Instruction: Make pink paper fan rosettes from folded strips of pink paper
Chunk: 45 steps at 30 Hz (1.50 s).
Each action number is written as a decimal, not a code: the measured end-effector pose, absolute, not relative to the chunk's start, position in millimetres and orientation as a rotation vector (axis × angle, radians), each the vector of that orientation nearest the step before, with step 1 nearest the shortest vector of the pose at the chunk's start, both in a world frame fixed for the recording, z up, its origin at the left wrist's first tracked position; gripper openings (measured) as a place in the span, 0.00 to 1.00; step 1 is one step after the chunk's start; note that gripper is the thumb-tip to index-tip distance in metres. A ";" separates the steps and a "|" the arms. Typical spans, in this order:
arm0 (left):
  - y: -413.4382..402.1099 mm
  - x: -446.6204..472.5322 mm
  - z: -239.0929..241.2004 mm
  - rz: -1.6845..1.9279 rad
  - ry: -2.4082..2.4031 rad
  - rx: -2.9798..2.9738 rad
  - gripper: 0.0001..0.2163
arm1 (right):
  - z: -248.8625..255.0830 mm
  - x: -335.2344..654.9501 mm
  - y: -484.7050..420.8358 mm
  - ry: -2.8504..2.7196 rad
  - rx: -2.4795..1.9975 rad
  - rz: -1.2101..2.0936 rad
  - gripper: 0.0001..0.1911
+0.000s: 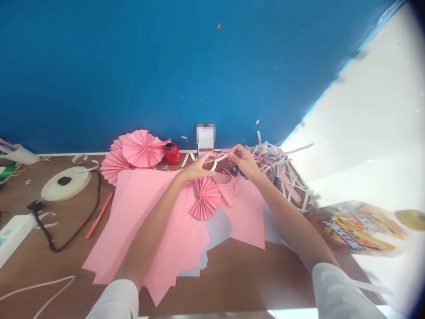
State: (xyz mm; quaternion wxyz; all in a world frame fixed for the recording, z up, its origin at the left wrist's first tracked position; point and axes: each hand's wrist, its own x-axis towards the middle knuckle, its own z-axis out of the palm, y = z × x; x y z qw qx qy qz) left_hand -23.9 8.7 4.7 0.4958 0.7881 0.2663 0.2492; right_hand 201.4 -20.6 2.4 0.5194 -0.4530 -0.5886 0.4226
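Note:
A narrow white strip (222, 157) stretches between my hands above the back of the table. My right hand (245, 160) pinches its right end between thumb and fingertips. At its curved left end, my left hand (200, 167) holds it with thumb and fingers bent around the curve; the exact contact is hard to make out. Just below lies a clear ring-shaped tape roll (222, 177), with a small dark roll (234, 170) beside my right hand. A small pink pleated paper fan (206, 198) rests under my left wrist, on pink paper sheets (186, 239).
Larger pink pleated rosettes (145, 148) and a red spool (171, 153) stand against the blue wall. A phone (206, 141) leans there. Shredded strips (282, 170) pile up at right, near a snack packet (361, 228). A red pen (99, 216) and corded white disc (65, 183) lie left.

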 end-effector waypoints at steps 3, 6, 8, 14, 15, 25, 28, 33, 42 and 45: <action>10.9 -29.1 6.9 0.562 0.562 1.971 0.33 | -1.3 204.5 -16.2 -1.345 -1.125 0.910 0.11; 11.2 -31.8 9.7 0.543 0.510 2.021 0.37 | -3.8 206.8 -13.3 -1.296 -1.155 0.822 0.09; 10.7 -32.2 10.6 0.541 0.512 2.059 0.38 | -5.2 206.9 -12.5 -1.271 -1.169 0.804 0.07; 6.6 -27.8 11.3 0.573 0.687 2.166 0.25 | 1.6 197.8 -19.1 -1.284 -1.154 0.845 0.08; 6.2 -26.4 11.3 0.593 0.738 2.186 0.20 | 4.5 195.6 -21.3 -1.292 -1.149 0.856 0.08; 13.3 -19.5 4.2 0.749 1.044 2.447 0.15 | 9.5 188.8 -25.4 -1.296 -1.146 0.888 0.09; 12.2 -21.2 5.6 0.733 1.031 2.470 0.11 | 6.7 191.5 -23.1 -1.289 -1.173 0.854 0.09; 11.0 -22.2 6.4 0.729 1.033 2.522 0.04 | 4.1 193.5 -21.6 -1.262 -1.211 0.798 0.09; 7.5 -30.5 19.3 0.915 1.129 2.409 0.13 | 16.4 207.8 -25.7 -1.601 -1.669 0.582 0.27; 9.1 -34.1 20.5 0.934 1.168 2.381 0.17 | 26.4 212.9 -29.7 -1.716 -1.907 0.493 0.29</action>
